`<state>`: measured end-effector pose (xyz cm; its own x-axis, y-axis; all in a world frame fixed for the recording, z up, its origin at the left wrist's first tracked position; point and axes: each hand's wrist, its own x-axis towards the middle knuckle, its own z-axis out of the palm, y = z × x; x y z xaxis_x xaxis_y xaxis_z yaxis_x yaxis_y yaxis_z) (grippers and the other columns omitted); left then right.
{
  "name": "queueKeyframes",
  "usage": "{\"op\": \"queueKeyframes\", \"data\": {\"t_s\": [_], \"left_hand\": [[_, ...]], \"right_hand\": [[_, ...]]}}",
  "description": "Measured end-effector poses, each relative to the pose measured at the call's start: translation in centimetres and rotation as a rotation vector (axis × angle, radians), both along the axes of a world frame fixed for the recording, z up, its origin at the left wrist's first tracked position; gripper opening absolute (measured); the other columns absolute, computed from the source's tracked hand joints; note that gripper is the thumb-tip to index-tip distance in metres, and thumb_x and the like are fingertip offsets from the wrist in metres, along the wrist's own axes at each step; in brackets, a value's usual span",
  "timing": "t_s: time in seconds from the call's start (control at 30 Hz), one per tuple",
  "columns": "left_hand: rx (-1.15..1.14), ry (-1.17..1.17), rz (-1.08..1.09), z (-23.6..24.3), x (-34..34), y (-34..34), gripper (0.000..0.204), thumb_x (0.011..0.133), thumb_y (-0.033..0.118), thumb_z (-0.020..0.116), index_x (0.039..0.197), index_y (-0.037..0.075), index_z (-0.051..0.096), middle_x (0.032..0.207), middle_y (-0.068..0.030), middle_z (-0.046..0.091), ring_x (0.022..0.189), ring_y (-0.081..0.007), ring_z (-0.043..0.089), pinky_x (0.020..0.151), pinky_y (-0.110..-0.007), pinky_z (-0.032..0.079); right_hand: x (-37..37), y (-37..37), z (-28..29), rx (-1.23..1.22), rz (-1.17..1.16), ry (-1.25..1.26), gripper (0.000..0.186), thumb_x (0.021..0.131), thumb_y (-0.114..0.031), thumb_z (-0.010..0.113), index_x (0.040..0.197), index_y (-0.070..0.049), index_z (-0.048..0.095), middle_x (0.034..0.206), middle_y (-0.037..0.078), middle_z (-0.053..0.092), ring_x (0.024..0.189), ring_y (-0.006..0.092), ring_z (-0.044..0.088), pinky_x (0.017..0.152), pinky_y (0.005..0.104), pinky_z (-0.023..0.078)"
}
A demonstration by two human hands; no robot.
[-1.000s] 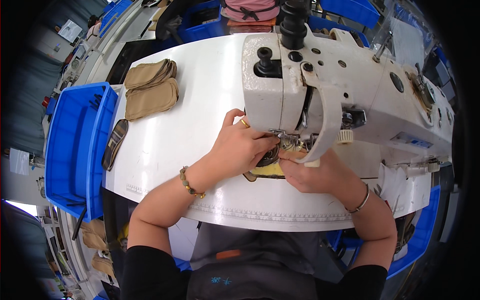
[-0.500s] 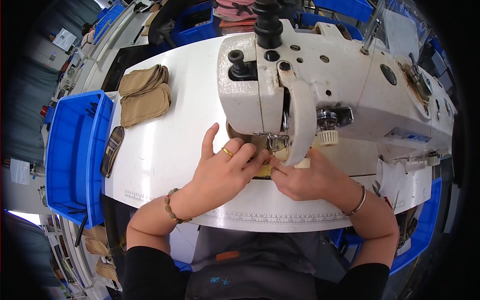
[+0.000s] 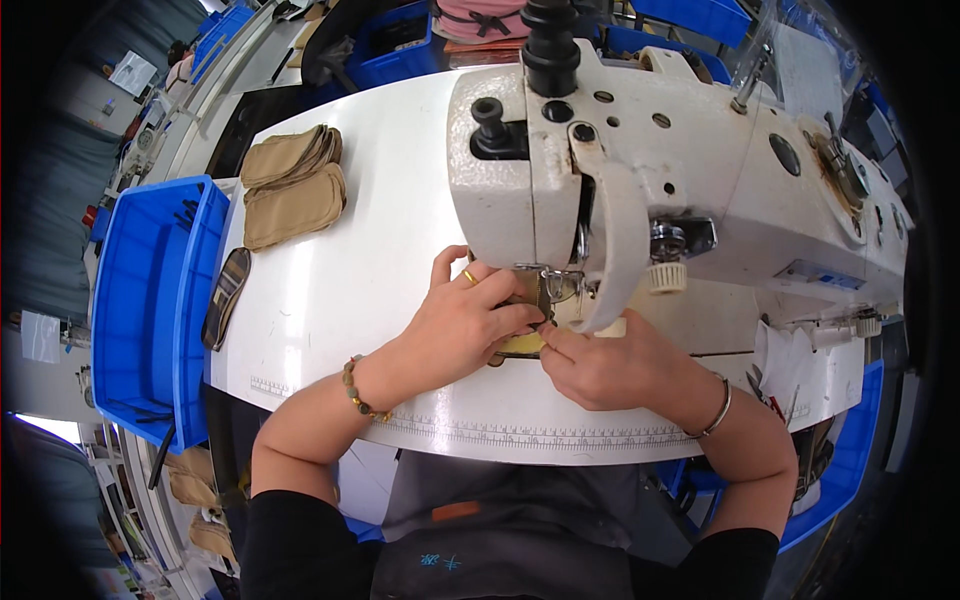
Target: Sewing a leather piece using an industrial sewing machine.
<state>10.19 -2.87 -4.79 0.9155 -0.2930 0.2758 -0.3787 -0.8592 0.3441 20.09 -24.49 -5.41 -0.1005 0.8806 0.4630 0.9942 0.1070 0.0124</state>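
Note:
A white sewing machine point(image 3: 500, 190) reaches in from the right, its metal presser foot point(image 3: 565, 283) low over the bed. Beside the foot lies a small dark brown fabric piece point(image 3: 543, 298), mostly covered by my fingers. My left hand point(image 3: 455, 330) has its thumb and fingers closed on the piece's left side, with the index finger bent up and away. On the near side, my right hand point(image 3: 610, 365) pinches the piece's edge between thumb and fingertips, just below the white curved guard point(image 3: 615, 250). The exact stitching point is hidden.
Stacked tan fabric pieces point(image 3: 295, 205) lie on the white table point(image 3: 390, 150) at left, near a dark striped piece point(image 3: 227, 298). A blue bin point(image 3: 150, 320) stands beyond the left edge. Small scissors point(image 3: 765, 392) and white paper point(image 3: 785, 360) lie at right.
My left hand has shifted slightly right, and its raised index finger has bent lower. More of the dark fabric piece shows between my hands. The view has shifted slightly.

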Motion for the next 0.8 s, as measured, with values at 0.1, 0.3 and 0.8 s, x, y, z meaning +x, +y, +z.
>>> {"op": "queueKeyframes", "data": {"t_s": [0.1, 0.3, 0.8], "left_hand": [[-0.014, -0.005, -0.016, -0.5, 0.2, 0.2, 0.025, 0.075, 0.011, 0.077, 0.098, 0.02, 0.075, 0.103, 0.0054, 0.061, 0.107, -0.0171, 0.057, 0.108, -0.052, 0.028], [-0.109, 0.057, -0.032, -0.8, 0.6, 0.5, 0.02, 0.079, 0.014, 0.078, 0.098, 0.02, 0.075, 0.104, 0.0057, 0.061, 0.107, -0.0174, 0.057, 0.103, -0.05, 0.033], [-0.187, 0.097, 0.037, 0.0, 3.4, 1.6, 0.012, 0.086, 0.022, 0.076, 0.098, 0.02, 0.078, 0.106, 0.0053, 0.07, 0.112, -0.0199, 0.057, 0.088, -0.04, 0.035]], "right_hand": [[0.0, 0.0, -0.2, -0.016, 0.008, 0.021, 0.009, 0.076, -0.015, 0.066, 0.076, -0.006, 0.062, 0.088, 0.011, 0.069, 0.051, 0.0159, 0.059, 0.044, 0.0309, 0.045], [-0.1, 0.1, -0.4, -0.02, 0.001, 0.008, 0.007, 0.075, -0.013, 0.065, 0.075, -0.006, 0.061, 0.09, 0.011, 0.071, 0.049, 0.015, 0.057, 0.043, 0.0294, 0.042], [1.4, 1.1, -1.1, 0.022, -0.132, 0.047, 0.014, 0.069, -0.015, 0.068, 0.077, -0.009, 0.059, 0.099, 0.004, 0.07, 0.07, 0.0209, 0.065, 0.057, 0.0348, 0.052]]}}
